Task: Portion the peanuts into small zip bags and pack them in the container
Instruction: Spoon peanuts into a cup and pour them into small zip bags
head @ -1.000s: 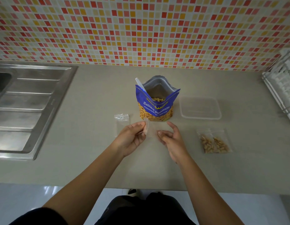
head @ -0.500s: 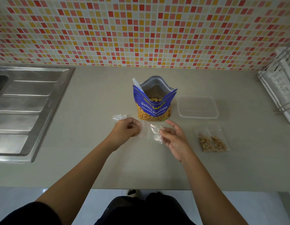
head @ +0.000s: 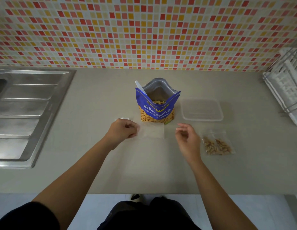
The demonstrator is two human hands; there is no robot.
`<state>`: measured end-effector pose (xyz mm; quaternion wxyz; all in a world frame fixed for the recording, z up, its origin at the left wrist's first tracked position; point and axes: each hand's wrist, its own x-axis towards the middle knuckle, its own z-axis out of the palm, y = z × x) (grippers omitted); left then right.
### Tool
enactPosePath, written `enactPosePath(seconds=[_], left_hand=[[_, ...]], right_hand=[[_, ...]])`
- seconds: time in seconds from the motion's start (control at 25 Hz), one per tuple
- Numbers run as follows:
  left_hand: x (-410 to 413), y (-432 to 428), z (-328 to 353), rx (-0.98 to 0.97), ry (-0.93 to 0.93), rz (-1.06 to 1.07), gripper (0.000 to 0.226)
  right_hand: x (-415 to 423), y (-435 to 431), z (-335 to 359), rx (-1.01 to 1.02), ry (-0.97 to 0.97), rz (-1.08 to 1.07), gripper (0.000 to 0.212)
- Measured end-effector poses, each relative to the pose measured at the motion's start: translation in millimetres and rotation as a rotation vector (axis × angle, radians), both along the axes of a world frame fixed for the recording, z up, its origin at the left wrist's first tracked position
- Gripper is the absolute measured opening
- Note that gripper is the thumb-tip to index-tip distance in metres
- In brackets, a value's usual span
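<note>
With our left hand (head: pixel 123 131) we are pinching the empty zip bag (head: pixel 152 132), stretched sideways just before the Salted Peanuts pouch (head: pixel 157 110), our right hand (head: pixel 187 138) (loosely curled, holding nothing) hovering off its free end.

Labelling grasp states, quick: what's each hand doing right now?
Left hand: pinching the edge of an empty zip bag.
Right hand: open, fingers loosely curled, holding nothing.
</note>
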<state>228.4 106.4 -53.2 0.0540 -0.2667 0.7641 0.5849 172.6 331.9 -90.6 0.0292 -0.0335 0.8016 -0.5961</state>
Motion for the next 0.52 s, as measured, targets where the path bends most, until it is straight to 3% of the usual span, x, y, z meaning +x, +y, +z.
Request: enactPosePath(seconds=[0.08, 0.12, 0.24, 0.36, 0.52], left_hand=[[-1.7, -0.5, 2.4, 0.022, -0.027, -0.040, 0.014], [-2.5, 1.3, 4.9, 0.032, -0.035, -0.067, 0.012], [-5.5, 10.6, 13.8, -0.003, -0.045, -0.173, 0.009], [-6.6, 15.4, 19.6, -0.054, -0.015, -0.235, 0.007], [-7.5, 18.5, 21.0, -0.120, 0.015, -0.252, 0.007]], right_hand=[[9.4, -3.9, 6.5, 0.194, 0.242, 0.221, 0.026], [13.8, -9.2, 11.2, 0.283, 0.324, 0.348, 0.037], [13.1, -25.3, 21.6, 0.478, 0.302, 0.613, 0.080], [7.8, -33.8, 23.8, 0.512, 0.265, 0.617, 0.094], [4.6, -39.8, 20.2, 0.512, 0.370, 0.574, 0.081]])
